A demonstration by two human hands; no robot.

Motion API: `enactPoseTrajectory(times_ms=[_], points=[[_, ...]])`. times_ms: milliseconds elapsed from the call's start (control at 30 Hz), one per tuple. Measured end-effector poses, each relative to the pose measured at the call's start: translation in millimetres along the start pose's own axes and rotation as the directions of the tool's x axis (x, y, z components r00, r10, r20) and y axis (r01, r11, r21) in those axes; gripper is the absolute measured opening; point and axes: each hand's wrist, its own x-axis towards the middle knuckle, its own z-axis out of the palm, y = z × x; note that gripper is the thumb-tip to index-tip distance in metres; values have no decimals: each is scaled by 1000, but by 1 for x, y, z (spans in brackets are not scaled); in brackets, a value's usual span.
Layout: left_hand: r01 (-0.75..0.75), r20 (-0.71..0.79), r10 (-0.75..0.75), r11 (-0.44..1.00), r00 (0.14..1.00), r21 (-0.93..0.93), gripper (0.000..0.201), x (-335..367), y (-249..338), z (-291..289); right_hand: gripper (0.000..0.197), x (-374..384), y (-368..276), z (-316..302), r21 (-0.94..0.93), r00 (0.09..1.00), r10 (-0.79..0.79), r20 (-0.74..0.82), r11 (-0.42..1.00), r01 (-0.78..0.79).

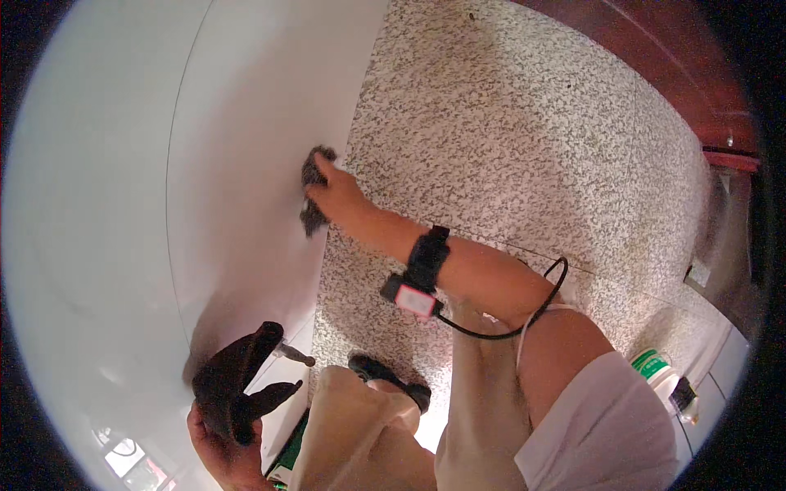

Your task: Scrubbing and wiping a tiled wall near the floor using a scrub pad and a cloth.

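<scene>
- Nearest us: our pale sleeve [602, 425], with our right arm [483, 270] stretched toward the white wall [246, 123].
- Dark pad [313, 221], blurred, lies against the wall beside the speckled floor [491, 147], directly under our right hand [337, 195]; that grip pinches it, fingers across its middle.
- We judge it light and soft, best held mid-length.
- Our left hand [225, 457], lower left, clasps a black thing [223, 383], its kind unclear, from below; likely light, flexible.

Floor [491, 139]: was pale with dark speckles, crossed by a thin seam.
Black shoe [370, 367]: rested on it, on a foot.
White-and-green container [652, 367]: stood at lower right, apparently on the floor, its base hard to make out.
</scene>
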Motion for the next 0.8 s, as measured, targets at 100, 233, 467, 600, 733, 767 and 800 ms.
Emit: enactPoseTrajectory(times_ms=[100, 233, 467, 600, 733, 767, 800], points=[[-6, -13, 7, 1000, 1000, 23, 31, 0, 1, 5, 57, 10, -3, -6, -73, 995, 97, -2, 993, -97], [17, 90, -20, 999, 996, 29, 31, 3, 1, 2, 62, 0, 17, 15, -172, 955, -279, -103, 950, 259], [-138, -124, 158, 978, 980, 158, 30, 9, -8, -1, 60, 2, 9, 14, -128, 995, -92, -23, 988, 89], [-51, -75, 58, 994, 995, 98, 30, 5, -3, 0, 61, 24, -2, -12, -204, 990, -107, -89, 975, 87], [21, 49, -20, 1000, 999, -18, 30, 6, 3, -5, 63, -1, -6, 13, -152, 985, -159, -71, 977, 147], [28, 53, -27, 999, 998, -21, 30, 6, 1, -3, 62, -5, 0, 16, -221, 959, -277, -56, 940, 259], [17, 53, -17, 1000, 998, 15, 29, 4, -1, 0, 62, 3, 9, 13, -274, 933, -342, -110, 913, 303]])
